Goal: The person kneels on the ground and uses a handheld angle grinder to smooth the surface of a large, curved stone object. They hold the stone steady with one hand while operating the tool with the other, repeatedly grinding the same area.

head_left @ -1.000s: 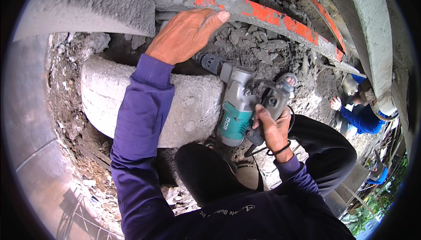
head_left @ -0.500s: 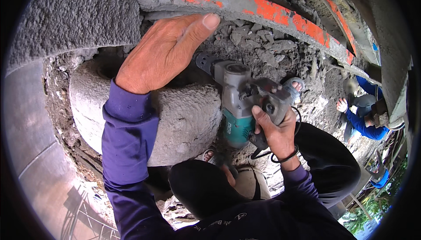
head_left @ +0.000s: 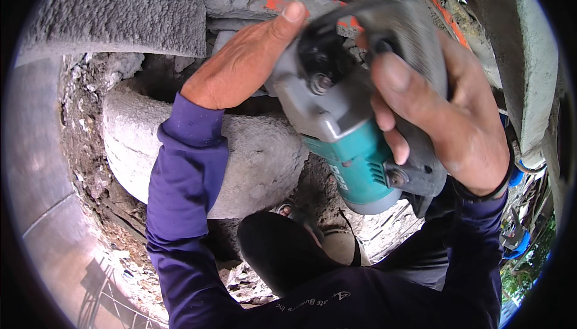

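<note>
My right hand (head_left: pixel 463 112) is wrapped round the handle of a teal-and-grey power cutter (head_left: pixel 360 160), thumb on top. The cutter is lifted up close, its round motor end pointing down and its upper part smeared by motion. My left hand (head_left: pixel 237 67) is beside the cutter's left side, back of the hand upward and thumb stretched out. Its other fingers are hidden, so whether it touches the cutter or holds something does not show. Below it lies a thick, rounded concrete piece (head_left: pixel 258 166) with a dark hollow at its top.
A concrete beam with flaking orange paint (head_left: pixel 273 4) crosses the far side. A rough grey slab (head_left: pixel 120 10) fills the upper left, above a smooth curved wall (head_left: pixel 42 160). Rubble surrounds the concrete. A pale bucket (head_left: pixel 339 245) stands by my leg. Blue clothing (head_left: pixel 518 245) shows at the right.
My right hand has raised the cutter up and nearer to the view, tilting it. My left hand has shifted slightly right. The co-worker at the right is now mostly hidden behind my right arm.
</note>
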`<state>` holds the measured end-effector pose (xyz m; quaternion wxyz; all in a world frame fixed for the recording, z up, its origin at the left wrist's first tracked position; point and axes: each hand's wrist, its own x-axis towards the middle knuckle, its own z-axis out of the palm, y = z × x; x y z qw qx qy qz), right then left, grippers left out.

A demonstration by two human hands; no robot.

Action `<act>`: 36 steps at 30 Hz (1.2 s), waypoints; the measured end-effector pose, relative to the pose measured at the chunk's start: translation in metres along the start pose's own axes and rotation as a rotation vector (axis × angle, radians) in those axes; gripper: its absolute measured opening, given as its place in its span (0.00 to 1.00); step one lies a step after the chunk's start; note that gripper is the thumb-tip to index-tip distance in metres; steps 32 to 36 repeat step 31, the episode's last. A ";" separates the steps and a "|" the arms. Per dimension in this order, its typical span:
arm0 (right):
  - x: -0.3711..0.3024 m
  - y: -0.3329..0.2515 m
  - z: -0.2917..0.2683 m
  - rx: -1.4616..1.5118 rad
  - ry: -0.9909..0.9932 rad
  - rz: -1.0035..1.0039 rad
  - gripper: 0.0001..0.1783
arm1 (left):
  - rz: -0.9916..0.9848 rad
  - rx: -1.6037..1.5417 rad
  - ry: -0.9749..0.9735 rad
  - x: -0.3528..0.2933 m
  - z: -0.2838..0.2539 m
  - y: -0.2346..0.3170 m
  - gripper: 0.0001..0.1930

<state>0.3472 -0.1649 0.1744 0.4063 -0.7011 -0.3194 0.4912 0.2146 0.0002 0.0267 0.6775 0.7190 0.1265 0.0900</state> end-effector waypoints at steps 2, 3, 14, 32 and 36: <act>0.029 0.005 -0.002 -0.080 -0.106 0.018 0.21 | -0.095 0.171 0.008 -0.001 -0.010 -0.014 0.40; 0.040 0.007 0.001 -0.116 -0.156 0.001 0.20 | -0.073 0.213 0.047 -0.004 -0.019 -0.030 0.36; 0.096 0.104 -0.002 -0.027 -0.117 0.003 0.20 | 0.128 0.567 0.054 -0.001 -0.010 -0.039 0.30; 0.084 0.106 0.025 -0.040 -0.190 -0.161 0.27 | -0.123 0.476 -0.004 0.004 -0.024 -0.030 0.48; 0.084 0.106 0.025 -0.040 -0.190 -0.161 0.27 | -0.123 0.476 -0.004 0.004 -0.024 -0.030 0.48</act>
